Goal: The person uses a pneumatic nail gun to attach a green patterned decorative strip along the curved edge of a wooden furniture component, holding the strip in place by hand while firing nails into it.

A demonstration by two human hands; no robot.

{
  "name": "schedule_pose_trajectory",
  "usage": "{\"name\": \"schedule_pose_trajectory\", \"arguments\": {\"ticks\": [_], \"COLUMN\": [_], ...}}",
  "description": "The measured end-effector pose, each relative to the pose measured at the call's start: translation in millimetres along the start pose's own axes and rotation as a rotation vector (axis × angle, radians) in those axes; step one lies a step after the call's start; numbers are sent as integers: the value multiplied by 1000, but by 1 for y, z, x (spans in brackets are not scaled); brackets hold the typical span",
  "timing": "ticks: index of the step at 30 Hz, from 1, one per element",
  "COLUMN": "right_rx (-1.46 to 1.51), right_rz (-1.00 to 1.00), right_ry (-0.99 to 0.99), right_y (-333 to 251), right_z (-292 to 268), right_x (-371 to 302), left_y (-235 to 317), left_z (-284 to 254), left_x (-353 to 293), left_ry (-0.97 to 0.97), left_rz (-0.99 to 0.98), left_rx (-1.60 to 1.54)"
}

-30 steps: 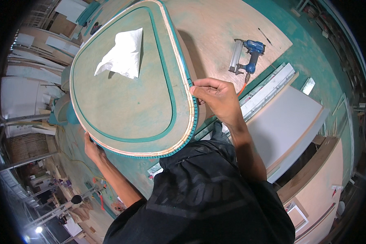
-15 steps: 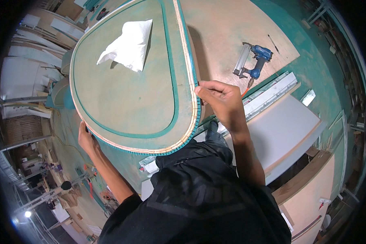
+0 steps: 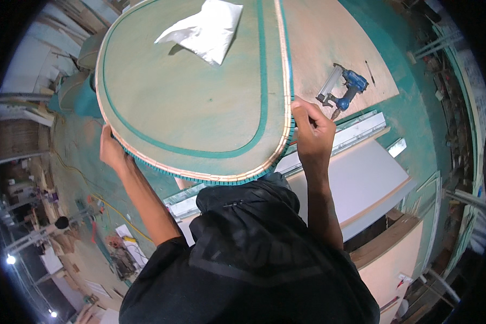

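Note:
A big round-cornered panel (image 3: 186,119), greenish brown with a teal band inset from its rim, lies in front of me. A kerfed teal edging strip (image 3: 229,181) runs along its near curved rim, next to a pale segmented border. My left hand (image 3: 113,148) is closed on this strip at the panel's left side, its fingertips partly hidden under the rim. On the right side, my right hand (image 3: 314,129) pinches the strip where the straight side meets the curve, thumb on top. A white plastic bag (image 3: 213,32) rests on the panel's far part.
Right of the panel, a blue nail gun (image 3: 353,86) lies on a wooden board (image 3: 324,32), near a thin dark pen-like tool (image 3: 370,71). White-faced sheets (image 3: 356,178) and metal-look strips (image 3: 362,129) are stacked at my right. Yellow hose (image 3: 113,210) crosses the teal floor at left.
My view has shifted, so the panel and bag appear farther right and higher. Both hands stay on the strip at about the same places.

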State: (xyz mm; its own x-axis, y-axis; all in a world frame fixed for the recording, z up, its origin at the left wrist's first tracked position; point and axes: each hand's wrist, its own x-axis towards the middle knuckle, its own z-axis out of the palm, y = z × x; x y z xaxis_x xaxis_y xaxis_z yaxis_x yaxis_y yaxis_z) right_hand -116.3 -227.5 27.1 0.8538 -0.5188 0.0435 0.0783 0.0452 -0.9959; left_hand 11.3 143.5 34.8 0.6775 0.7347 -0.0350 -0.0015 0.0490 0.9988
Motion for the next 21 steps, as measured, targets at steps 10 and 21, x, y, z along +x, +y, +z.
{"name": "schedule_pose_trajectory", "arguments": {"ticks": [10, 21], "right_rx": [49, 85], "right_rz": [70, 84], "right_ry": [126, 226], "right_y": [15, 12], "right_z": [14, 27], "right_x": [-10, -5], "left_y": [-9, -38], "left_z": [-3, -14], "left_x": [10, 15], "left_ry": [-4, -168], "left_rz": [61, -38], "left_rx": [-95, -367]}}
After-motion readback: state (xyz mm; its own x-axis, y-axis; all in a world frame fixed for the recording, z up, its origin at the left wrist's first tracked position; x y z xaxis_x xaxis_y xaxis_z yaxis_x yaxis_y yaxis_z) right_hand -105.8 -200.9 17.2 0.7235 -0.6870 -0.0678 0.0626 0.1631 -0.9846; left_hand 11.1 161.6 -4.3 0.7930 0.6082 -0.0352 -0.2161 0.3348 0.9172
